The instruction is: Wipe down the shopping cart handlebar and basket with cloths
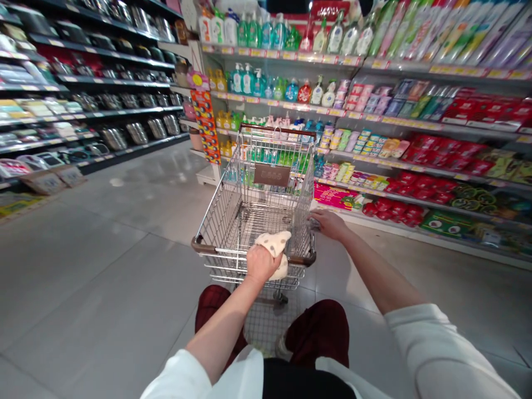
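In front of me stands a metal wire shopping cart (216,213) with brown corner pieces and a brown plate on its far end. Its basket looks empty. My left hand (261,265) is closed round a cream cloth with grey spots (274,243), at the near rim of the cart. Part of the cloth sticks out above the fist and part hangs below it. My right hand (330,223) reaches to the outside of the cart's right wall, fingers bent. Something small and greyish shows under those fingers, too blurred to name.
Shelves of pump bottles (251,80), tubs and red packs (444,152) stand behind the cart and to the right. Shelves with metal pots (114,138) line the left. Boxes (45,180) sit low at the left. Grey floor tiles (103,266) surround the cart; my knees are close to it.
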Motion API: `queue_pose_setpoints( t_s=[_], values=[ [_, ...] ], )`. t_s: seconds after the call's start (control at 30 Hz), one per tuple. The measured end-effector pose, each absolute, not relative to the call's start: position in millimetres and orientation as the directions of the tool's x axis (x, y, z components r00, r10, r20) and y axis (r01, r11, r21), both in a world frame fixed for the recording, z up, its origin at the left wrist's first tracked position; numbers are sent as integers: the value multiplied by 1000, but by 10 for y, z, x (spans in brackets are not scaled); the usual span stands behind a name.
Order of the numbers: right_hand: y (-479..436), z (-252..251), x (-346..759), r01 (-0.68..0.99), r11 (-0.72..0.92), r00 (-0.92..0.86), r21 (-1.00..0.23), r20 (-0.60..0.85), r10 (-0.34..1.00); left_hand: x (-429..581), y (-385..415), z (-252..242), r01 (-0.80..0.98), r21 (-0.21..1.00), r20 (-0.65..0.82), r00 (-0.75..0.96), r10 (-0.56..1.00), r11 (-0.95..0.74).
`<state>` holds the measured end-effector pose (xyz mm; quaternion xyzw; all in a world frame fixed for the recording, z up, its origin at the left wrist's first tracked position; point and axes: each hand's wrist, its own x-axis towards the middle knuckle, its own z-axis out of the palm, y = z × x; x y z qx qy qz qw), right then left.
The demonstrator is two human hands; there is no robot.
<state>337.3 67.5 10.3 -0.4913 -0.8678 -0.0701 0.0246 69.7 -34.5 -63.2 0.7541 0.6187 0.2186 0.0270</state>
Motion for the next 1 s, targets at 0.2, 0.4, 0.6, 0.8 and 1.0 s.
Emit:
queue_pose_setpoints(
  t_s=[0.2,0.4,0.6,0.8,1.0],
  values=[
    [855,218,3194,730,615,-625,298,-74,777,688,-349,-631,927,302,274,141,951,-224],
    [846,137,3153,794,547,-556,267,-44,830,684,-337,-640,947,261,236,124,964,-186],
    [745,131,3088,839,502,-510,211,-16,860,617,-310,-640,955,247,230,108,967,-165],
    [678,76,2978,865,475,-484,165,21,875,446,-272,-587,967,229,188,67,980,-110],
    [562,-54,2813,855,508,-518,107,104,849,168,-179,-547,980,194,146,12,989,-40]
  ],
)
